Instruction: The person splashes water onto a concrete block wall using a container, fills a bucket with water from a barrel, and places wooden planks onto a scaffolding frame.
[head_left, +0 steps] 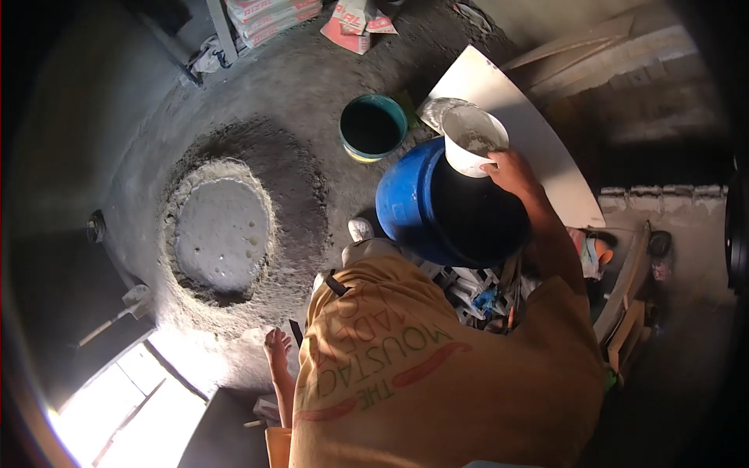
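My right hand (511, 170) grips the rim of a white plastic bucket (460, 160), smeared grey inside. The bucket is tilted over the mouth of a big blue plastic drum (407, 204), whose inside is dark. Behind the drum stands a green bucket (403, 129) with dark contents. Down at my left side hangs my left hand (277, 343), fingers loosely apart, with nothing in it. Beyond that hand, a ring of grey cement mix (298, 183) on the floor surrounds a pool of grey water (221, 230).
Cement bags (273, 17) are stacked at the back wall, near a torn bag (355, 27). A white board (550, 129) leans behind the drum. A shovel (136, 300) lies at the left. Mixed clutter (476, 295) and wooden pieces (624, 300) sit on the right.
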A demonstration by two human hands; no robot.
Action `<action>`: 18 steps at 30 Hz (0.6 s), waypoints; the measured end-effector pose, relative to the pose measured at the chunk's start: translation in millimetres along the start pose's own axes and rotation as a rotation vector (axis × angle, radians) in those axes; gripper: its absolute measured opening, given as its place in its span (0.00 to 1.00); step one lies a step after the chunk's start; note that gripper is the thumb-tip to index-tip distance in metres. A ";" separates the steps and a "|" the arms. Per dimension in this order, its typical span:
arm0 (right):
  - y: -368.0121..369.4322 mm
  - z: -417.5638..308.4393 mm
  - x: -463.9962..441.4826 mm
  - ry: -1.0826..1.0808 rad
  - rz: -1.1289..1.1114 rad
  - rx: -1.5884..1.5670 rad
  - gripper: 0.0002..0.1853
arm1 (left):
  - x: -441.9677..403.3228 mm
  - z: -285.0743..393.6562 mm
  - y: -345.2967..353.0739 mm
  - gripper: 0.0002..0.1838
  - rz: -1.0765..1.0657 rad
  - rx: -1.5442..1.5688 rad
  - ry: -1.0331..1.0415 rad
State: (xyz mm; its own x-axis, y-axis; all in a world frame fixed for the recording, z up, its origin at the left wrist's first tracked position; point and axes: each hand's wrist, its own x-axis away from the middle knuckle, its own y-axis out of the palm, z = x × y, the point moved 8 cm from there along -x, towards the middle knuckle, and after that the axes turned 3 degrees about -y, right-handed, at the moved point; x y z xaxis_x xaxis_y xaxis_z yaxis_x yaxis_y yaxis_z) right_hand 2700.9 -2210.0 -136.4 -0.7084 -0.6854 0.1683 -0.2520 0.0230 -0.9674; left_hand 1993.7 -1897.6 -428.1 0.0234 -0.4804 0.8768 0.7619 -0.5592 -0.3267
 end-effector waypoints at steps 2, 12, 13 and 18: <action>-7.6 -1.9 -18.7 0.025 -0.058 0.020 0.14 | 8.5 -19.5 3.2 0.24 0.025 0.036 -0.017; -25.8 -30.0 -96.9 -0.090 -0.382 0.374 0.26 | 31.4 -97.8 16.5 0.21 0.047 0.276 -0.100; -30.2 -40.1 -104.7 -0.102 -0.392 0.388 0.26 | 33.5 -101.6 18.3 0.21 0.052 0.272 -0.100; -39.1 -64.2 -141.3 0.026 -0.581 0.517 0.34 | 51.1 -104.9 33.5 0.20 0.080 0.370 -0.142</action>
State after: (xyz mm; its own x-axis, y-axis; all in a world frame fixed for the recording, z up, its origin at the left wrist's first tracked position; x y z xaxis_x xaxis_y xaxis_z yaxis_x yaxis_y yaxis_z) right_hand 2768.5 -2067.4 -110.2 -0.5739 -0.4657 0.6736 -0.2527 -0.6817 -0.6866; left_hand 1952.5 -2011.7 -431.2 0.1617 -0.4002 0.9021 0.9349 -0.2305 -0.2698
